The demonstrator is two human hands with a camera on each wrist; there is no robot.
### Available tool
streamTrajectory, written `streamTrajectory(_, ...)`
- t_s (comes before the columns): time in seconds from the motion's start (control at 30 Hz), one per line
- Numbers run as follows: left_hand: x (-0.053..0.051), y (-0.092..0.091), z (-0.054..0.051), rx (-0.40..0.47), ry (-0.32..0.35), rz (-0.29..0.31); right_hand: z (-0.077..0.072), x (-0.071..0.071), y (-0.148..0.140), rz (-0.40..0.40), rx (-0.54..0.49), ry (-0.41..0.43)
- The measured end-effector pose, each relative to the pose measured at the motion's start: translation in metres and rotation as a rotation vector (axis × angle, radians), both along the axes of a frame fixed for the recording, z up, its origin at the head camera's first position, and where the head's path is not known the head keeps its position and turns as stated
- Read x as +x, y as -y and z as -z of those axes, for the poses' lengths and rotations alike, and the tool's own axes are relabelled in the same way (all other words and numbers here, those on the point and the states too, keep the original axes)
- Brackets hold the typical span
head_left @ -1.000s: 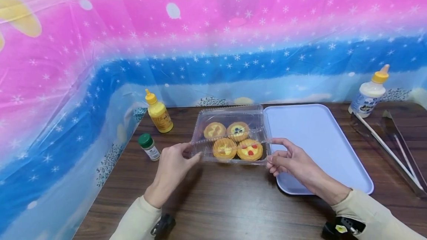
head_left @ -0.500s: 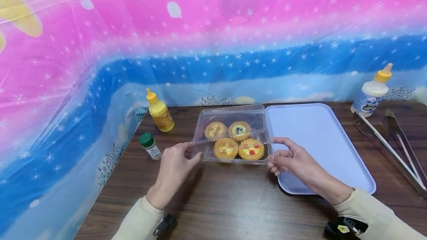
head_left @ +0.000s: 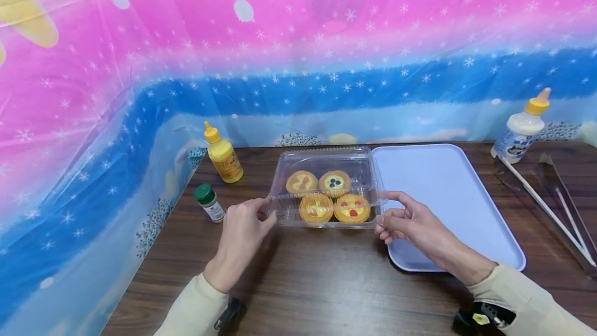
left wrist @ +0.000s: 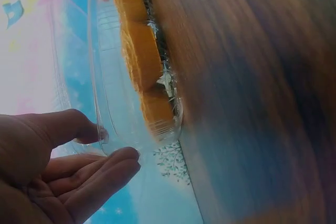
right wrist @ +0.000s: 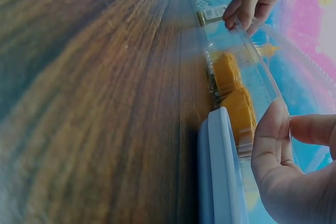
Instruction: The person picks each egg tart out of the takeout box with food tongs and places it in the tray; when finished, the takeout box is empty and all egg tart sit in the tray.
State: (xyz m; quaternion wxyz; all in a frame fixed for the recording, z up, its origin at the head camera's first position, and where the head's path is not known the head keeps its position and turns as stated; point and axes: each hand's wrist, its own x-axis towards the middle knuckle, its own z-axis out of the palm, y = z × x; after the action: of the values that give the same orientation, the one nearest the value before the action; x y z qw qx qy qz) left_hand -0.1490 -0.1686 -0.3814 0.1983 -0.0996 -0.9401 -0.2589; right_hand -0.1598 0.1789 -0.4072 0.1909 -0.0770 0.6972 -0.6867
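1. Left hand [head_left: 242,237] and right hand [head_left: 420,228] well apart, one each side; each pinches, thumb against finger, a near corner of the transparent domed plastic lid [head_left: 322,158]. Neither looks clearly nearer.
2. Key relation: transparent rectangular plastic container [head_left: 289,217] lies between the hands and slightly beyond them, longer axis apparently left-right, along the far edge of the dark brown wood-grain table [head_left: 322,284]. Lid's near edge appears raised off the base rim; hinge seems to be on the far side. Corner contact: can't tell.
3. Contents: four round golden pastry tarts, two rows, all under the lid. Far-left tart [head_left: 301,182] pale-topped; far-right tart [head_left: 335,183] dark blue pieces; near-left tart [head_left: 316,209] yellow; near-right tart [head_left: 352,209] red pieces.
4. Pale lavender rectangular tray [head_left: 438,185] just right of container, long side running near-far; touching or not, unclear.
5. Table's far-left corner: yellow squeeze bottle [head_left: 226,161]; small green-capped jar [head_left: 210,203] by left edge.
6. Toward far-right corner: white yellow-capped bottle [head_left: 519,134], long metal tongs [head_left: 543,205] just in front.
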Motion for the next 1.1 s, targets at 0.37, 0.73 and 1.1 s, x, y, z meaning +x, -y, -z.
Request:
streamTrajectory(0.37, 0.002, 0.004, -0.004, -0.007, -0.019, -0.006, -0.004, -0.002, 0.000, 0.030, 0.103, -0.056)
streamTrajectory(0.73, -0.002, 0.007, -0.012, 0.034, -0.260, 0.019, -0.004, 0.000, 0.001, 0.090, 0.218, -0.291)
streamTrajectory(1.1, -0.024, 0.007, -0.047, 0.078, -0.482, 0.033, -0.008, 0.004, -0.002, 0.048, 0.303, -0.275)
